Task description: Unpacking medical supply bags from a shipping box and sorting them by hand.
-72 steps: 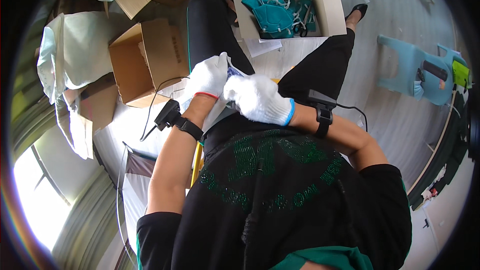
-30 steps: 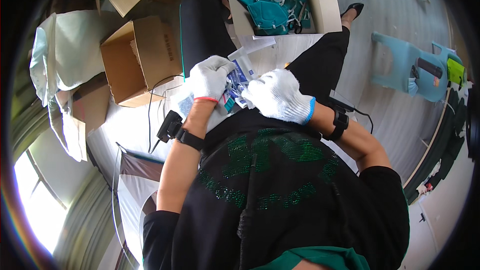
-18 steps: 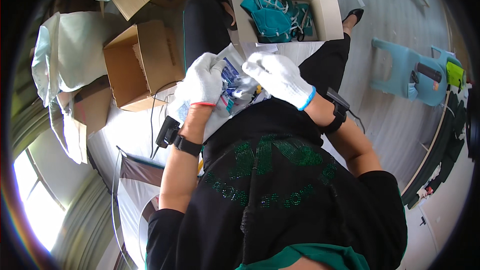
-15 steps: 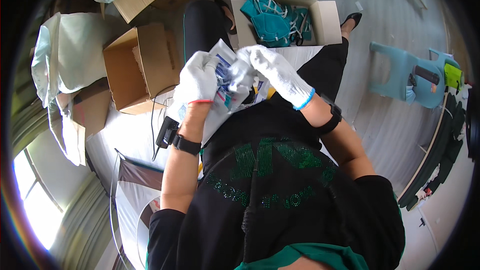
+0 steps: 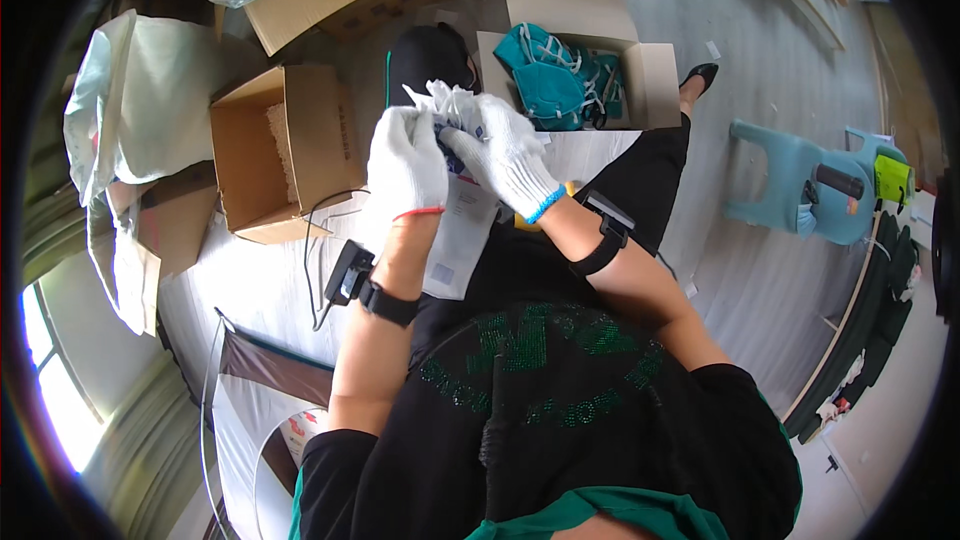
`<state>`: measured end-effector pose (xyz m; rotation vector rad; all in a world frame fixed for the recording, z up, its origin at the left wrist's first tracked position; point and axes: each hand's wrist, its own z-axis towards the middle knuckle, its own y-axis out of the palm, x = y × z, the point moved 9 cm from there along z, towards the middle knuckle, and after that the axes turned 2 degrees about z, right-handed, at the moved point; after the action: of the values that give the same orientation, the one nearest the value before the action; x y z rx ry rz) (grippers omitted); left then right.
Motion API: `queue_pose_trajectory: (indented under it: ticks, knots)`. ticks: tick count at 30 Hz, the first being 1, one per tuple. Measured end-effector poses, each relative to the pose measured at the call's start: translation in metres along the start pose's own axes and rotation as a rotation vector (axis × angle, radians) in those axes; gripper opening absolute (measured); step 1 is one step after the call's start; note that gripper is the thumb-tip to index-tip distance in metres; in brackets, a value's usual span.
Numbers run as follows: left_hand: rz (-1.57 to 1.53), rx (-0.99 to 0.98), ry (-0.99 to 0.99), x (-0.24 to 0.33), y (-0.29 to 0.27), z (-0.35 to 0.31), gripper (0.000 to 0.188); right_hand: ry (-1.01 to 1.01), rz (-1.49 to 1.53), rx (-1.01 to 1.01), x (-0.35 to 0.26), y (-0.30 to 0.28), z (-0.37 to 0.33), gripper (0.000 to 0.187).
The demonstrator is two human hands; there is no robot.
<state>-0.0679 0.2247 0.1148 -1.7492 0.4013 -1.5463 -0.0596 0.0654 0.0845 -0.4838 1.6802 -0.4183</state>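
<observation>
My left hand (image 5: pixel 408 165), in a white knit glove with a red cuff edge, is closed on a white plastic packet (image 5: pixel 457 230) with printed patches. Its crumpled top sticks up between my hands, while its flat lower part hangs toward my lap. My right hand (image 5: pixel 508 155), gloved in white with a blue cuff edge, is closed at the packet's crumpled part, its thumb laid across. Just beyond my hands, several teal cup-shaped face masks (image 5: pixel 547 75) with white straps lie in an open carton (image 5: pixel 655 85).
An open brown cardboard box (image 5: pixel 325 150) stands at the left beside a large whitish sack (image 5: pixel 165 105). At the right is a light-blue plastic stool (image 5: pixel 750 180) with small items on it. A black cable (image 5: pixel 307 260) runs near my left wrist.
My right hand has turned and come closer to my left. The packet, earlier spread open with blue and silvery wrapping showing, is now bunched at the top with its lower part hanging down.
</observation>
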Motion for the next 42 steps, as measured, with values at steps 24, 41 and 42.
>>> queue_pose_trajectory:
  ticks: [24,41,42]
  knots:
    - [0.252,-0.182,0.22,-0.013,0.011,-0.034,0.029,0.254,0.251,-0.069,0.088,0.048,0.015,0.027]
    - [0.088,-0.202,0.018,-0.035,-0.007,-0.039,0.025,-0.103,0.224,-0.324,-0.022,0.018,0.009,0.037]
    - [0.114,-0.231,0.012,-0.034,-0.004,-0.038,0.024,-0.212,-0.013,-0.272,-0.034,0.014,0.012,0.048]
